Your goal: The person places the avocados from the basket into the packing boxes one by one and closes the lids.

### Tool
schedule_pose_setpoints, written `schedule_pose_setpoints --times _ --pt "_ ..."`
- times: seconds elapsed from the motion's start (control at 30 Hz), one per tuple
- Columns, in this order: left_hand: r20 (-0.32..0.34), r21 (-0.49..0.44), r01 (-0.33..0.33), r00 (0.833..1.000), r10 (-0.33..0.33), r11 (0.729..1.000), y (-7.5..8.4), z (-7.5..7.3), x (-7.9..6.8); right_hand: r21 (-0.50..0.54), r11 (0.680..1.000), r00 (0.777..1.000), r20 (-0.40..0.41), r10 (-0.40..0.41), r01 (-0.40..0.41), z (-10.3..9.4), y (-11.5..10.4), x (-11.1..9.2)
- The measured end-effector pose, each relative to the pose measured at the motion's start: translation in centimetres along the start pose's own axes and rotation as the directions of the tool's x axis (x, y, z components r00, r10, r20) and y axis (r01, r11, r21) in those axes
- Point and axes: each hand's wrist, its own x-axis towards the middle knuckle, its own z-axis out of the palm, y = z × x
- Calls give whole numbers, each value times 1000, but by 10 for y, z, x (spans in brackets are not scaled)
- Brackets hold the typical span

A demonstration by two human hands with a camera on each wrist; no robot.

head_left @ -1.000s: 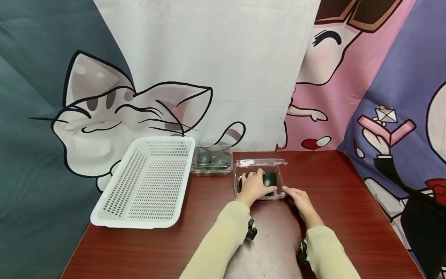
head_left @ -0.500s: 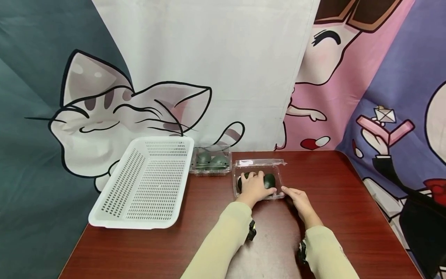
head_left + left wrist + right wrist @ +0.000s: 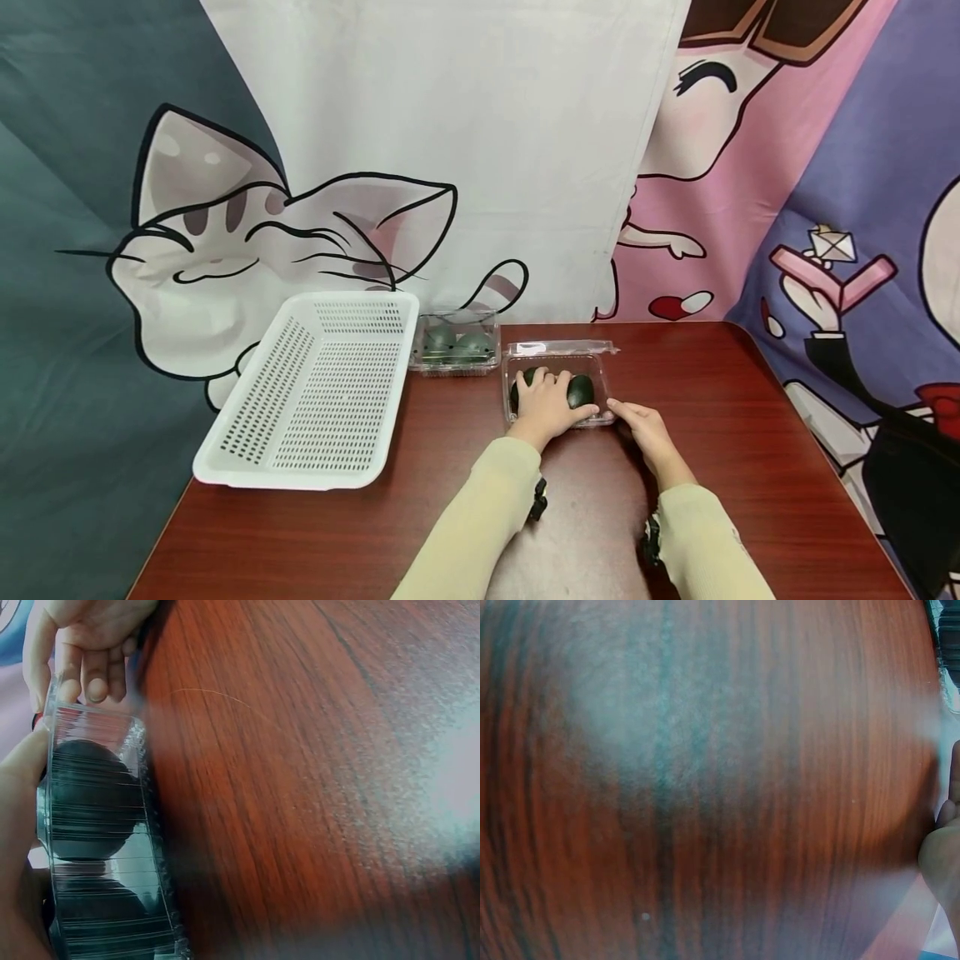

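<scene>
A clear plastic clamshell box [image 3: 603, 382] stands on the table, its lid folded back. Two dark green avocados [image 3: 580, 391] lie in it, also dimly seen through the ribbed wall in the left wrist view. My left hand [image 3: 546, 407] rests over them from the front, fingers spread and relaxed, thumb beside the right avocado; it partly hides the left one. With thumb and finger, my right hand [image 3: 651, 435] pinches the front right corner of the box rim. In the left wrist view, the right hand's fingers [image 3: 96, 675] hang at the box's end.
A second clear box [image 3: 457, 343], closed, with green fruit inside, stands to the left at the back. Beside it, a white perforated basket [image 3: 381, 446] sits on the left of the reddish wooden table [image 3: 750, 433]. A printed cloth hangs behind.
The right avocado sits slightly lower in the box, and my left hand's fingers have shifted slightly over the avocados. My right hand has stayed at the box corner.
</scene>
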Motion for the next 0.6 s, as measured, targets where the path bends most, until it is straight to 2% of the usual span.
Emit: schedule_pose_setpoints --times 0.37,0.6 --pt "-12 18 -31 999 31 999 -2 4 -1 25 1000 1000 16 9 -10 -1 -2 -1" --pt "-47 10 -59 997 60 998 0 -3 -2 32 999 1000 21 9 -10 2 -19 -13"
